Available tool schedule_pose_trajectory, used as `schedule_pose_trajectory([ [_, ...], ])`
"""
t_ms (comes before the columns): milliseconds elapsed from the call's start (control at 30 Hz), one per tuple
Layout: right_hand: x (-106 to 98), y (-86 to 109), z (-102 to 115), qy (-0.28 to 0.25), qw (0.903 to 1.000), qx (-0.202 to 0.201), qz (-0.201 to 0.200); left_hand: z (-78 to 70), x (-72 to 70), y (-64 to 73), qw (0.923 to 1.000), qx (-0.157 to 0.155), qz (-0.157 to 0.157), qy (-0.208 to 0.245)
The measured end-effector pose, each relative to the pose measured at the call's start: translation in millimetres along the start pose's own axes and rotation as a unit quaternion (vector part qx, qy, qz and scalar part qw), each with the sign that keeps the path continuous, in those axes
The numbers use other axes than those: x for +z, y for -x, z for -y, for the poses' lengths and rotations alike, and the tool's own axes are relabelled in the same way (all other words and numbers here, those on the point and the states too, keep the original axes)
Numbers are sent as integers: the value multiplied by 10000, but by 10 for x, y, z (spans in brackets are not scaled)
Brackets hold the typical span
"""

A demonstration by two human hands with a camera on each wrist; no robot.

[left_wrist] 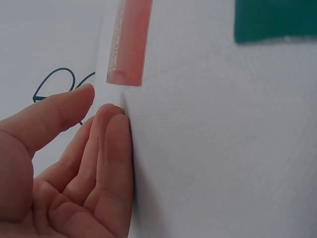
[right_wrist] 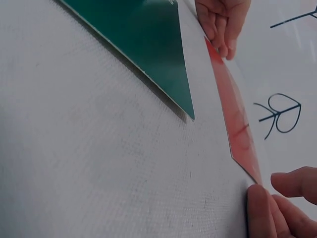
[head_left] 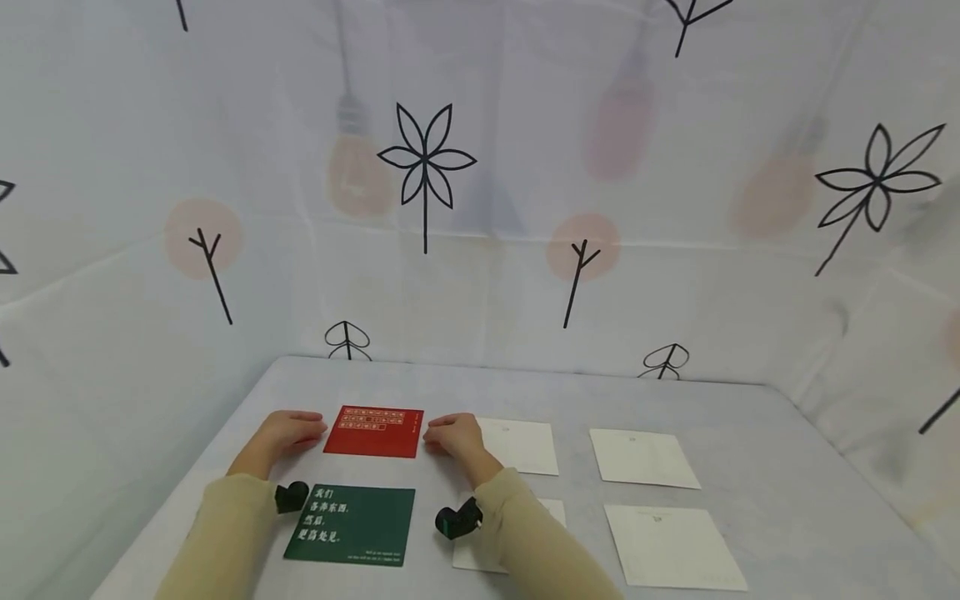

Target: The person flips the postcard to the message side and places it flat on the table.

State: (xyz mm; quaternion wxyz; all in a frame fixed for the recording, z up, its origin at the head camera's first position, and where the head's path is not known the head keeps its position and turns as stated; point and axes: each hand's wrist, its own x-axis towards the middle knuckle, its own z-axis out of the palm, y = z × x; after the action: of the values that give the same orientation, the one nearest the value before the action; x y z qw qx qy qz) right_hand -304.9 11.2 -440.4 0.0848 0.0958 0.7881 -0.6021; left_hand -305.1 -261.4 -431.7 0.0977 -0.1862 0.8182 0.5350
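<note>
A red card (head_left: 373, 440) printed with rows of small gold boxes lies flat on the table between the two hands. At its left edge rests my left hand (head_left: 292, 430), its fingers extended and a small gap before the card in the left wrist view. My right hand (head_left: 459, 437) lies by the card's right edge; in the right wrist view its fingertips (right_wrist: 258, 196) are close to the card's corner, and whether they touch I cannot tell. Neither hand holds anything. Nearer the body is a green card (head_left: 356, 529) with white Chinese writing.
Several white cards lie on the right: one (head_left: 525, 447) behind the right wrist, one partly under the right forearm (head_left: 551, 542), and others (head_left: 645, 458) farther right. A patterned white cloth (head_left: 480, 317) hangs behind and beside the white table (head_left: 750, 433).
</note>
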Motion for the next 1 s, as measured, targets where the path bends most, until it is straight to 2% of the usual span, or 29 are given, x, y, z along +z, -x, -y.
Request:
schedule_pose_trajectory([
  [133, 19, 24, 11, -93, 9999, -54, 53, -19, 18, 35, 9999, 81, 45, -63],
  [367, 105, 72, 3, 216, 9993, -280, 124, -25, 70, 59, 9999, 96, 23, 43],
  [633, 134, 122, 41, -418, 9991, 83, 36, -25, 120, 37, 9997, 200, -63, -110],
  [833, 148, 143, 39, -577, 9981, 179, -77, -16, 168, 18, 9997, 234, -93, -81],
  [1000, 143, 136, 29, -771, 9969, 170, -10, 7, 169, 13, 9995, 308, -92, -10],
])
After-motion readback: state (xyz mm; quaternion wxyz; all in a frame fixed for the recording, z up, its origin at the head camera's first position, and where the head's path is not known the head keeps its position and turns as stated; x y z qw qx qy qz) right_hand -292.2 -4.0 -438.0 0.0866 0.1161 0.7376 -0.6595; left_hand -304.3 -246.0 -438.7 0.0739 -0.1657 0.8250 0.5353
